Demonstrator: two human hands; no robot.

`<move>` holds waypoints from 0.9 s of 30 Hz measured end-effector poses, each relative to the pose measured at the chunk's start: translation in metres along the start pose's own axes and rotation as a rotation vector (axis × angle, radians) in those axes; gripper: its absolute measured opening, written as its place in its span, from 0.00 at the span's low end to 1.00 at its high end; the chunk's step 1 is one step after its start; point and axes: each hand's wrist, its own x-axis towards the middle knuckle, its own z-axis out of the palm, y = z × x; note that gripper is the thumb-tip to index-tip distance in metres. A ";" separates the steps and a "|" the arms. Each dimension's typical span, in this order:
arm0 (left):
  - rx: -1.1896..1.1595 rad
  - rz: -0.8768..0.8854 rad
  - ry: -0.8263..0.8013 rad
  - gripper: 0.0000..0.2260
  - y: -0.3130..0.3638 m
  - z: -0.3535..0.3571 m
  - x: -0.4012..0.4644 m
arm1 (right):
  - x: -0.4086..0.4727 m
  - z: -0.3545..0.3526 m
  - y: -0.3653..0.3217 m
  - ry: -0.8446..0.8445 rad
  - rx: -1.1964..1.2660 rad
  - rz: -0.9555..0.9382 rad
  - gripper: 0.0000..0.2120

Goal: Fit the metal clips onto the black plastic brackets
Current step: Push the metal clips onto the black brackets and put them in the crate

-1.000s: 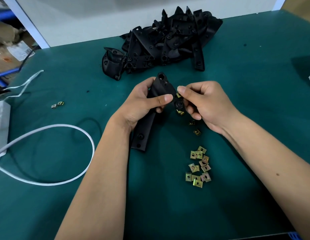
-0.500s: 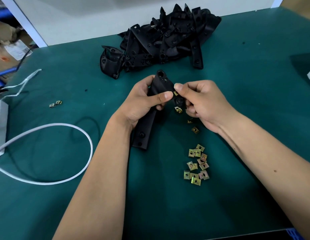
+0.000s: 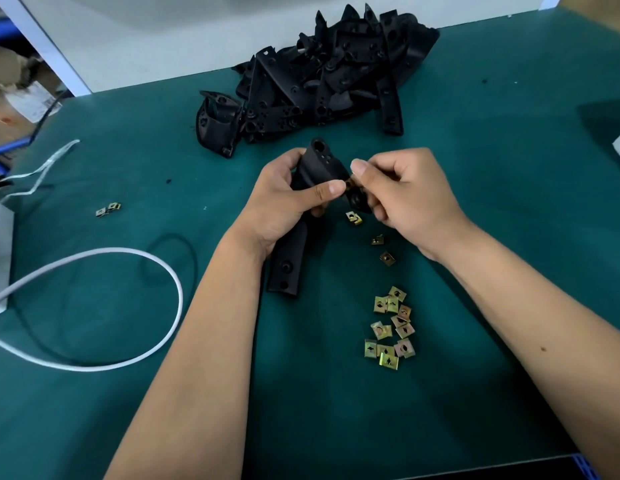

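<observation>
Left hand [image 3: 288, 202] grips a long black bracket [image 3: 294, 244] around its upper half, fingers curled behind it, thumb laid across the front. The bracket's lower end rests on the green surface [image 3: 509, 168] just below the left wrist; its rounded top, with a hole in it, stands clear above the knuckles.

Right hand [image 3: 409, 199] has its fingers curled, thumb and forefinger pinching a small brass-coloured metal clip [image 3: 349, 184] against the bracket's right edge, right at the tip of the left thumb. How far the clip sits on the bracket: cannot tell, fingers cover most of it. Both hands nearly touch at that spot.

Loose clips on the surface: one [image 3: 354, 218] directly under the right hand's fingers, two more [image 3: 383, 249] just below the right palm, trailing toward the right forearm. A cluster of loose clips [image 3: 390, 329] lies between the two forearms, nearer the right one.

Beyond the hands, a pile of black brackets [image 3: 319, 84] lies tangled, apart from the held one.

Well out past the left hand: a pair of stray clips [image 3: 108, 209]. A white cable [image 3: 163, 271] loops on the surface outside the left forearm.
</observation>
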 end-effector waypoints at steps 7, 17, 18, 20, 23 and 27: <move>-0.216 -0.063 0.142 0.15 -0.003 -0.005 0.002 | 0.008 -0.019 -0.001 -0.130 -0.234 -0.038 0.15; -0.064 -0.117 0.128 0.22 0.000 -0.008 -0.001 | 0.008 -0.016 0.004 -0.280 -0.612 -0.182 0.06; -0.045 -0.112 0.130 0.23 -0.001 -0.006 -0.001 | 0.007 -0.016 0.004 -0.255 -0.568 -0.183 0.06; -0.011 -0.103 0.132 0.23 -0.001 -0.004 -0.001 | 0.006 -0.015 0.003 -0.206 -0.488 -0.179 0.06; 0.018 -0.091 0.097 0.21 0.001 -0.002 -0.002 | 0.003 -0.010 0.000 -0.175 -0.388 -0.179 0.04; 0.027 -0.088 0.059 0.19 0.004 0.003 -0.002 | 0.001 -0.006 0.000 -0.178 -0.334 -0.182 0.09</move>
